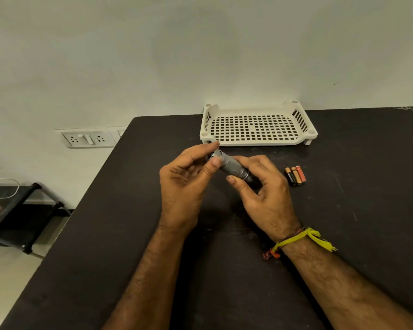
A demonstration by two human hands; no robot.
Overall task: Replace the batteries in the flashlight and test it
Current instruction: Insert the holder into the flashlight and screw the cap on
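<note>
A small grey metal flashlight (231,166) with a knurled body is held above the black table (224,270), tilted down to the right. My right hand (262,186) grips its lower right part, thumb underneath. My left hand (186,179) pinches the upper left end of the flashlight between thumb and forefinger. That end is partly hidden by my fingers. Three small batteries (295,175), black and orange, lie side by side on the table just right of my right hand.
A white perforated plastic tray (258,141) stands at the back of the table against the wall. Wall sockets (87,139) sit left of the table. A low black shelf (22,210) with cables stands on the floor at far left.
</note>
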